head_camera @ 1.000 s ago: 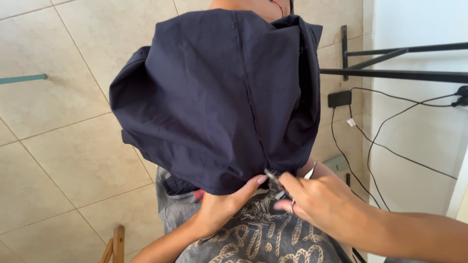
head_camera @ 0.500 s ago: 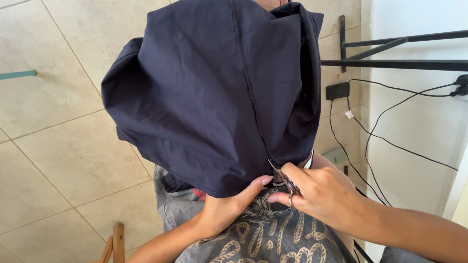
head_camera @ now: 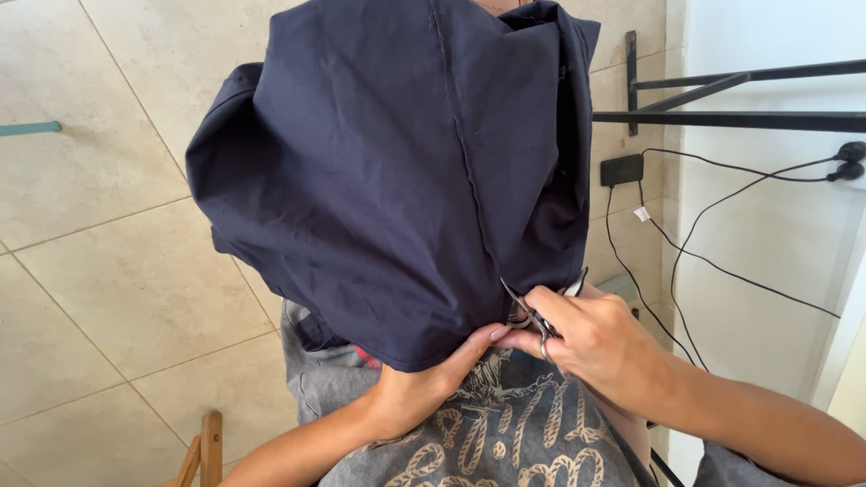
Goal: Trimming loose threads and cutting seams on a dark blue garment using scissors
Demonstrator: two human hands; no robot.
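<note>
Dark navy garment (head_camera: 379, 171) hangs draped in front of person, long axis running top of frame down to lap; stitched seam runs down its middle, slanting slightly right toward lower hem. Small metal scissors (head_camera: 528, 311) at seam's bottom end, blades pointing up-left into fabric edge. Right hand (head_camera: 595, 343) closed around scissors, ring on finger. Left hand (head_camera: 424, 388) pinches hem just left of scissors, thumb tip touching right hand. Grey printed cloth (head_camera: 487, 442) on lap below. Beige tiled floor (head_camera: 108, 271) behind; black cables (head_camera: 722, 271) along white wall at right
</note>
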